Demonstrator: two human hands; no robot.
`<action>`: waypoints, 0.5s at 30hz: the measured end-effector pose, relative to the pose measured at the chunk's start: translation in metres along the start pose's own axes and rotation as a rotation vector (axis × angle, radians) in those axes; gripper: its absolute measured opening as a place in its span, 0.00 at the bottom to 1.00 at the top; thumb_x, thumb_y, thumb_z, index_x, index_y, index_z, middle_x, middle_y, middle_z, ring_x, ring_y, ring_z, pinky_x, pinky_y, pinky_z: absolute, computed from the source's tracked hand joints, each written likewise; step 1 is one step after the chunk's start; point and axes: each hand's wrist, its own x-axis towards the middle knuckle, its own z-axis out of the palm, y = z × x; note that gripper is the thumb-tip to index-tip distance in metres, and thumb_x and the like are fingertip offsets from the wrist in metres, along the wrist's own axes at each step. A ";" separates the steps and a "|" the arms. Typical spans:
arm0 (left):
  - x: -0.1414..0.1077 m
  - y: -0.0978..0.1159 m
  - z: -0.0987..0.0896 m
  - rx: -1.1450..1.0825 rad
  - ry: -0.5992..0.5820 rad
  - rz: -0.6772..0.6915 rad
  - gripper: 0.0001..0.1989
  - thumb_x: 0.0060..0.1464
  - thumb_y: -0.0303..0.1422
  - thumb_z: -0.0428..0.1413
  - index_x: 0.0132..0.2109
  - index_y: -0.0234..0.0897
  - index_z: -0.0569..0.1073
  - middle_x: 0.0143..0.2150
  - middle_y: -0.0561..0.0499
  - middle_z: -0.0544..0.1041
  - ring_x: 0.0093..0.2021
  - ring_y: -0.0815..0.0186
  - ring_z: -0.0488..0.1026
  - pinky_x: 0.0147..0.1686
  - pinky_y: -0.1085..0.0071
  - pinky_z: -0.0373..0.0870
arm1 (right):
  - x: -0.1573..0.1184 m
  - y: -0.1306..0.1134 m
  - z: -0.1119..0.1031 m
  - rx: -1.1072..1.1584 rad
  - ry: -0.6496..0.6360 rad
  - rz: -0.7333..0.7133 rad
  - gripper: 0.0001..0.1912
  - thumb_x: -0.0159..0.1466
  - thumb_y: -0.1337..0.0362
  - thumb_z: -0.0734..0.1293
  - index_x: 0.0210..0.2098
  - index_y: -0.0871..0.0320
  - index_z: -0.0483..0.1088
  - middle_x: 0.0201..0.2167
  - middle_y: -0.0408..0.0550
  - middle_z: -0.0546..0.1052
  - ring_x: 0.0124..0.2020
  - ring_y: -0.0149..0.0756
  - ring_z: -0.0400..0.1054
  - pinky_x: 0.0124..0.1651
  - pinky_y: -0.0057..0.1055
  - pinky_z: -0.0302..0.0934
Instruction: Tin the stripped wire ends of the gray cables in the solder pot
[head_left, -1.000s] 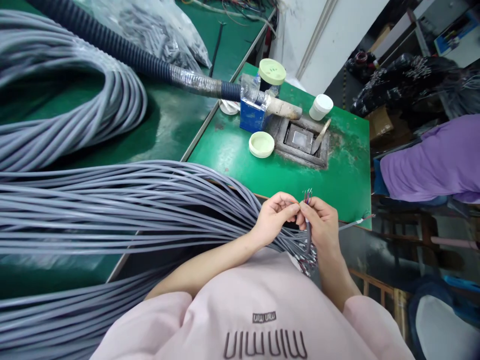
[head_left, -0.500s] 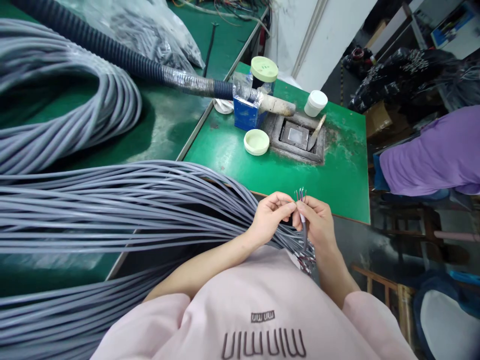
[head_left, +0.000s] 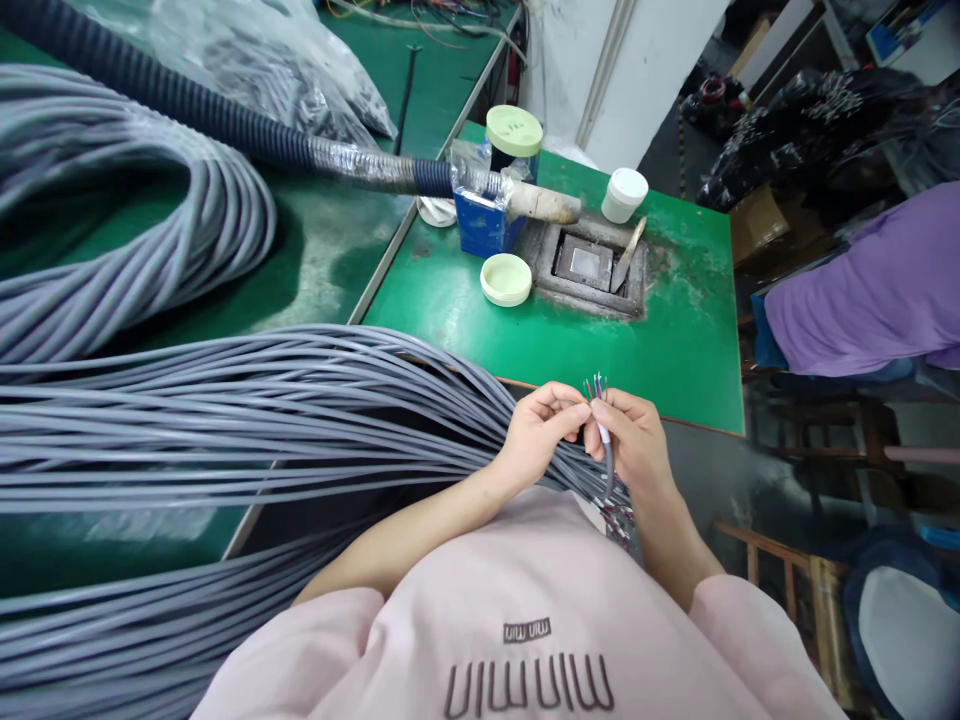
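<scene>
A grey cable [head_left: 608,462] with a white sleeve near its end is pinched between the thumb and fingers of my right hand [head_left: 636,432]. Several thin coloured wires [head_left: 598,384] fan upward from its end, with bare tips. My left hand [head_left: 534,432] is closed beside it, thumb against fingertips on one of the thin wires, and the two hands nearly touch. Below them, the stripped ends of other cables [head_left: 616,520] hang in front of my shirt. A large bundle of grey cables [head_left: 360,400] runs in from the left, passing behind my left forearm.
On the green table [head_left: 450,300] stand a solder pot [head_left: 589,262] with a spatula [head_left: 630,255] across its edge, a shallow pale dish [head_left: 505,280] and a white tub [head_left: 624,195]. A ribbed hose [head_left: 262,135] ends above the pot. At right is a person's purple sleeve [head_left: 862,285].
My hands keep nearly the same grip, and the wire tips lean slightly further left. The view has shifted a little, so the table items appear slightly further left.
</scene>
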 end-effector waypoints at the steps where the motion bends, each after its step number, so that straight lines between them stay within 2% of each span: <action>1: 0.000 0.000 0.000 0.003 -0.011 0.003 0.12 0.49 0.37 0.65 0.35 0.35 0.74 0.22 0.58 0.71 0.21 0.76 0.64 0.24 0.79 0.62 | -0.002 -0.001 0.000 -0.004 0.008 -0.001 0.18 0.62 0.56 0.69 0.19 0.58 0.68 0.13 0.40 0.71 0.13 0.26 0.60 0.19 0.24 0.52; 3: 0.001 0.002 -0.002 0.014 -0.035 0.011 0.12 0.49 0.37 0.65 0.37 0.35 0.74 0.24 0.57 0.72 0.22 0.76 0.65 0.25 0.79 0.62 | -0.008 -0.004 -0.006 -0.018 0.060 -0.006 0.16 0.61 0.55 0.69 0.22 0.57 0.70 0.13 0.40 0.71 0.13 0.26 0.59 0.18 0.25 0.52; 5: 0.003 0.006 -0.006 0.042 -0.050 0.015 0.14 0.49 0.38 0.65 0.40 0.35 0.75 0.24 0.57 0.72 0.22 0.75 0.65 0.25 0.78 0.63 | -0.018 -0.004 -0.024 -0.022 0.170 -0.039 0.13 0.60 0.54 0.70 0.27 0.57 0.73 0.13 0.40 0.71 0.12 0.28 0.60 0.16 0.26 0.52; 7: 0.005 0.009 -0.015 0.090 -0.048 0.010 0.14 0.50 0.39 0.64 0.40 0.35 0.75 0.24 0.56 0.72 0.22 0.75 0.66 0.26 0.77 0.64 | -0.033 0.001 -0.058 -0.028 0.330 -0.092 0.13 0.58 0.52 0.70 0.29 0.56 0.73 0.14 0.40 0.71 0.13 0.30 0.61 0.17 0.27 0.55; 9: 0.006 0.012 -0.027 0.137 -0.061 -0.015 0.13 0.50 0.39 0.64 0.39 0.35 0.76 0.24 0.55 0.73 0.23 0.73 0.67 0.28 0.76 0.64 | -0.053 0.015 -0.103 -0.107 0.516 -0.073 0.14 0.58 0.51 0.69 0.30 0.55 0.72 0.18 0.41 0.73 0.15 0.32 0.65 0.20 0.30 0.61; 10: 0.006 0.013 -0.034 0.146 -0.071 -0.032 0.13 0.50 0.39 0.64 0.38 0.34 0.76 0.24 0.54 0.73 0.24 0.73 0.68 0.28 0.76 0.64 | -0.065 0.025 -0.128 -0.196 0.602 -0.011 0.15 0.58 0.49 0.68 0.30 0.55 0.72 0.19 0.44 0.75 0.18 0.35 0.68 0.23 0.33 0.64; 12: 0.004 0.014 -0.049 0.140 -0.094 -0.078 0.12 0.50 0.39 0.64 0.38 0.34 0.77 0.24 0.53 0.74 0.25 0.72 0.69 0.29 0.75 0.64 | -0.092 0.048 -0.172 -0.514 0.730 0.235 0.17 0.58 0.48 0.66 0.31 0.56 0.73 0.24 0.49 0.78 0.25 0.42 0.74 0.30 0.38 0.69; 13: 0.002 0.014 -0.056 0.133 -0.106 -0.102 0.12 0.50 0.38 0.64 0.38 0.34 0.77 0.24 0.52 0.74 0.25 0.71 0.69 0.29 0.75 0.64 | -0.104 0.060 -0.189 -0.724 0.741 0.383 0.16 0.56 0.48 0.68 0.28 0.54 0.73 0.24 0.51 0.79 0.28 0.45 0.75 0.33 0.39 0.70; 15: -0.005 0.013 -0.071 0.131 -0.137 -0.159 0.13 0.49 0.39 0.64 0.37 0.34 0.77 0.24 0.51 0.74 0.25 0.70 0.68 0.29 0.74 0.63 | -0.122 0.081 -0.206 -0.863 0.747 0.507 0.12 0.51 0.52 0.72 0.21 0.53 0.72 0.21 0.54 0.78 0.32 0.54 0.76 0.37 0.45 0.69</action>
